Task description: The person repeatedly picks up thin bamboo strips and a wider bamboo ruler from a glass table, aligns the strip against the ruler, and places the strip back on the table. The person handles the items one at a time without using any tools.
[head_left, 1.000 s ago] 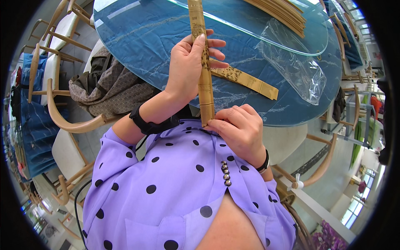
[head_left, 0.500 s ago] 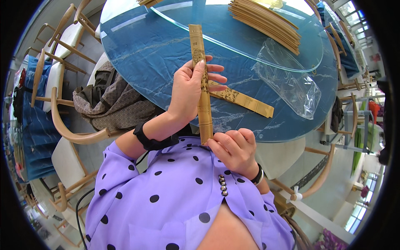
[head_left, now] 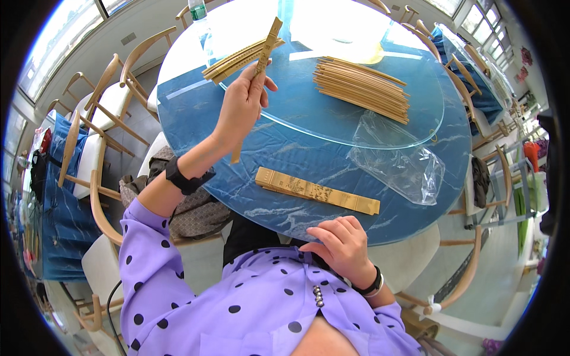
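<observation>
The round blue table [head_left: 196,118] carries a stack of bamboo strips [head_left: 362,89] mid-top and a flat strip [head_left: 316,190] near its front edge. The left hand [head_left: 240,107] grips a raised bamboo strip [head_left: 259,65] above open tabletop; the right hand [head_left: 339,249], loosely curled and empty, sits just off the front edge.

A long, narrow tan bamboo strip [head_left: 256,77] stands nearly upright, tilted slightly, held above the blue table.
</observation>
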The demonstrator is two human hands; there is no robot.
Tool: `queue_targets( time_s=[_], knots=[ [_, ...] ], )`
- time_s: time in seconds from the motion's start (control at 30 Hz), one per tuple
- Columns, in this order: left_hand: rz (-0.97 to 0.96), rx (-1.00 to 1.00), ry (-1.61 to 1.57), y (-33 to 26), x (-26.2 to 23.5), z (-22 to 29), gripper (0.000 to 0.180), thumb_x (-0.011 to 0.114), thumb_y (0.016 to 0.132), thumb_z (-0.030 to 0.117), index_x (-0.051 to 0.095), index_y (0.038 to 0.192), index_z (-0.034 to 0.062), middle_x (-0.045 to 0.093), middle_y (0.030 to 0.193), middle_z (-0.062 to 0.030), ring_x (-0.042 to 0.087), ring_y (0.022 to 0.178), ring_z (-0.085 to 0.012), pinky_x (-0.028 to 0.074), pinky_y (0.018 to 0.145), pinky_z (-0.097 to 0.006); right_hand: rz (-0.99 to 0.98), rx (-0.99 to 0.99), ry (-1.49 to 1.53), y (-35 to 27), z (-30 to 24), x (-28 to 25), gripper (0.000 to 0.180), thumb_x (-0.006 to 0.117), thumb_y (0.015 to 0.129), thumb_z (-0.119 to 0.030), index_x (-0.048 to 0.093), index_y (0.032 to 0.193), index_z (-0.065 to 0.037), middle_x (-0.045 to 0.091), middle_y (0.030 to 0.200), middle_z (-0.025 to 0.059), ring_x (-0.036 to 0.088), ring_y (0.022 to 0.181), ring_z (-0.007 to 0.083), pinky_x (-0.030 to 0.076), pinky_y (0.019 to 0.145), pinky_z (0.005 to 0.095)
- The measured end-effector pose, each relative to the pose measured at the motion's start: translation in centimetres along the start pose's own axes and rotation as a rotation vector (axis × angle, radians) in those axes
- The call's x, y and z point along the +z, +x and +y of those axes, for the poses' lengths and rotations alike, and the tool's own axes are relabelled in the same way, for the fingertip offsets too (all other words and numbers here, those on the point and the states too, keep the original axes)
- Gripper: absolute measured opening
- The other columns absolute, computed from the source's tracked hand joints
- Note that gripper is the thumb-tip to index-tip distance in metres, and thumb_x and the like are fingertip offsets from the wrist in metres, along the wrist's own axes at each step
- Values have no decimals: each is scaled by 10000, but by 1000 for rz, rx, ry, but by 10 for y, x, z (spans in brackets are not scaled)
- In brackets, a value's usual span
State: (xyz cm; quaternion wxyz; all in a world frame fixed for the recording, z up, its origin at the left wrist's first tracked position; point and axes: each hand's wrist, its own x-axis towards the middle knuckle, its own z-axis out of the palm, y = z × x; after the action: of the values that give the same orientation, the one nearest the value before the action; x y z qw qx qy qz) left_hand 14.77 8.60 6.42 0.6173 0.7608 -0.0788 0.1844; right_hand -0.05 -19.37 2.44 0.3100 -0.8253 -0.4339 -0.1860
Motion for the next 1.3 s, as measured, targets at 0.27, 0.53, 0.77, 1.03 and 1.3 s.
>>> queue_targets(
  time_s=[0.27, 0.53, 0.77, 1.03, 1.3],
  knots=[
    [-88, 225, 1392, 180, -93, -123, 345, 456, 1071, 223, 607, 1327, 48, 609, 1195, -219, 647, 1082, -343, 522, 953, -419, -89, 85, -170, 5, 35, -42, 292, 834, 776, -231, 679, 960, -65, 664, 879, 50, 646, 805, 237, 488, 709, 362],
    [-35, -79, 1378, 208, -79, -183, 388, 441, 1050, 314, 634, 1245, 40, 545, 1310, -248, 487, 1272, -406, 429, 1057, -516, -171, 166, -301, 43, 92, -79, 192, 774, 829, -187, 650, 902, -61, 615, 855, 66, 608, 800, 259, 488, 712, 375],
    [-16, 32, 1383, 197, -84, -173, 461, 414, 1066, 366, 629, 1276, 16, 563, 1292, -216, 473, 1264, -378, 401, 1055, -512, -222, 61, -461, 116, 188, -47, 191, 751, 855, -186, 662, 920, -30, 607, 934, 113, 619, 951, 281, 544, 813, 389],
    [-72, 326, 1080, 79, -57, -73, 497, 517, 1052, 360, 576, 1369, -18, 561, 1280, -179, 491, 1229, -338, 410, 1078, -441, -388, -16, -674, 149, 245, -22, 210, 708, 891, -231, 657, 912, -28, 631, 952, 104, 610, 1000, 260, 534, 864, 373],
    [-226, 210, 694, -94, -19, 15, 431, 645, 961, 173, 559, 1335, -24, 542, 1308, -159, 482, 1247, -354, 390, 1082, -444, -475, 13, -601, 157, 258, -20, 188, 670, 919, -186, 612, 997, -26, 642, 999, 124, 619, 1012, 301, 506, 917, 407]
  ],
)
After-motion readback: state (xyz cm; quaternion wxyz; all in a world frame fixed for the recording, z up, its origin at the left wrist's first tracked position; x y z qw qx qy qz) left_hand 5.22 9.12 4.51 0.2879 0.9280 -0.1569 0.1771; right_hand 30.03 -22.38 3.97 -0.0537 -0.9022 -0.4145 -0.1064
